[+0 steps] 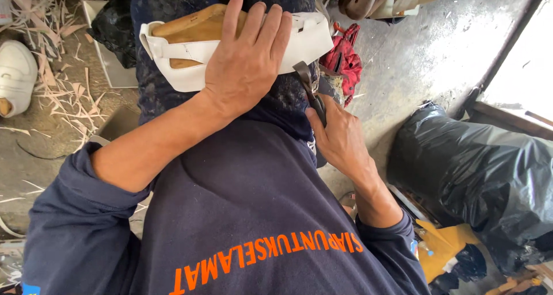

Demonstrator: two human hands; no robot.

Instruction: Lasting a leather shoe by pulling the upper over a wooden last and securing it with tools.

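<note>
While you press left hand [245, 64] flat, fingers spread, on white shoe upper [299, 41] over wooden last [190, 27] on lap, it stays pinned; right hand [340, 139] fingers closed round dark pliers [311, 90], jaws biting upper's edge, pulling leather taut

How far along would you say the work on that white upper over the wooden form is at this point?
Done: the white upper already wraps the wooden form on the lap. In hand: the left hand presses it down while the right hand holds a dark pincer-like tool at its edge. Left: the upper's edge still stands loose, with bare wood showing on top.
</note>
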